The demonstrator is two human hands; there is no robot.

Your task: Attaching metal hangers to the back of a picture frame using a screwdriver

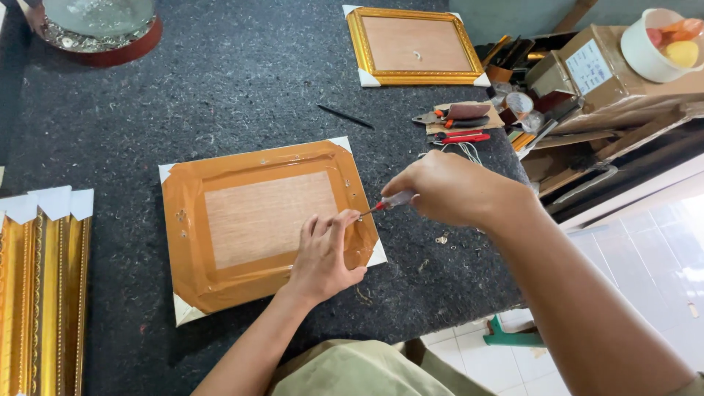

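Hands met over a frame (220, 227) lying face down at the centre of the picture, on a dark felt table (220, 81); its back was sealed with brown tape around a bare wooden panel, and white corner guards showed at its corners; the left hand (323, 257) lay flat on the frame's right edge, fingers spread and pressing down, grasping nothing; the right hand (444, 189), just right of centre, was clenched around a screwdriver (387, 203) with a clear and red handle, whose tip touched the frame's right border just beside the left fingertips (339, 218); small metal bits (440, 239) lay on the felt close to the frame's lower right corner.

Second frame (414, 45), gold-edged and also face down, sat at the top centre, well apart from the hands; a thin dark stick (345, 116) lay on the felt between the two frames; right of it, in the upper right, were pliers and red-handled tools (458, 125) beside a clutter of cardboard boxes (587, 70), and a white bowl (653, 44) holding coloured things stood at the far upper right corner; a stack of gold frames (40, 293) with white guards stood along the left edge; a round red-rimmed dish (99, 33) was cut off by the upper left corner; white floor tiles (645, 264) and a green object (510, 336) showed beyond the table's edge at the lower right.
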